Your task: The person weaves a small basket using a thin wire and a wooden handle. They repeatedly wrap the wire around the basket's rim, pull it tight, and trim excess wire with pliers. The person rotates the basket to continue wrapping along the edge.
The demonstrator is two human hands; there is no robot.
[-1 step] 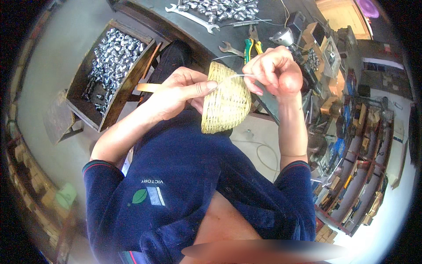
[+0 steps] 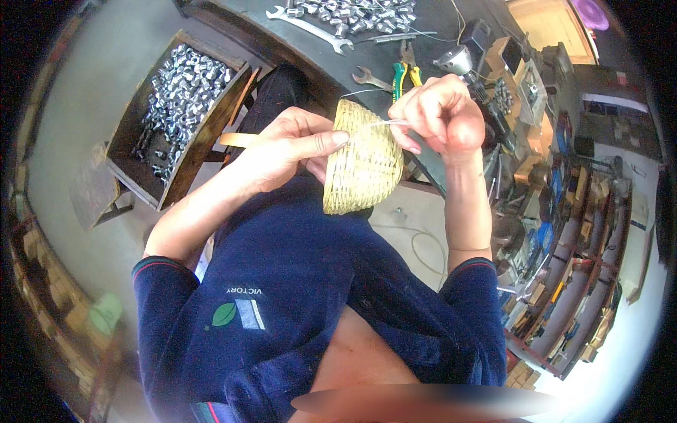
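Note:
A small, pale yellow woven basket (image 2: 367, 173) is tipped on its side in front of my chest, its rim toward the left. My left hand (image 2: 296, 146) grips that rim, thumb outside and the other fingers partly hidden behind it. A flat yellowish strip (image 2: 238, 139) sticks out to the left from behind this hand. My right hand (image 2: 443, 116) is closed in a pinch just right of the basket. Between its fingertips runs a thin whitish strand (image 2: 386, 123), reaching across to the weave. A thin wire (image 2: 363, 91) curves above the basket's top.
A dark workbench (image 2: 345, 67) ahead carries metal fittings (image 2: 360, 15), a large wrench (image 2: 310, 29), an adjustable wrench (image 2: 370, 77) and green-yellow pliers (image 2: 400, 77). A wooden bin (image 2: 201, 151) of metal fittings stands left. Shelves (image 2: 578, 261) line the right. A hose (image 2: 416, 243) lies below.

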